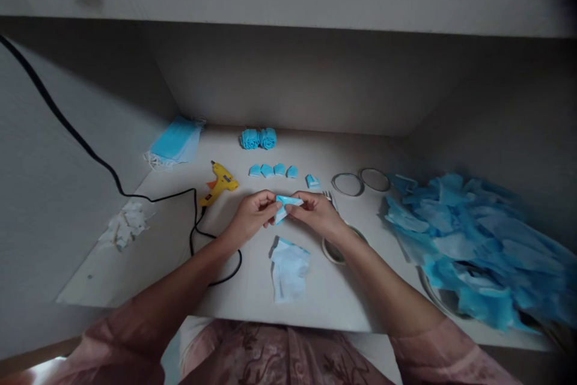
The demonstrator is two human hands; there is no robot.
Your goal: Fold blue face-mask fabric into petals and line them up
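Between my two hands is a small folded piece of blue and white mask fabric (282, 214), with a pointed, triangular outline. My left hand (255, 212) pinches its left side between thumb and fingers. On the right side, my right hand (313, 212) grips it the same way. Just below them a pale fabric piece (291, 271) lies on the table. Beyond my hands sit a row of small folded blue petals (273, 170) and one separate folded piece (312, 181). Scissors (328, 196) lie partly hidden behind my right hand.
A yellow glue gun (219, 184) with a black cord lies left. Behind are blue rolled flowers (258, 139) and stacked masks (177, 140). Metal rings (347, 184) and a tape roll (336, 253) lie right, beside a large blue fabric heap (487, 241). White scraps (126, 226) sit far left.
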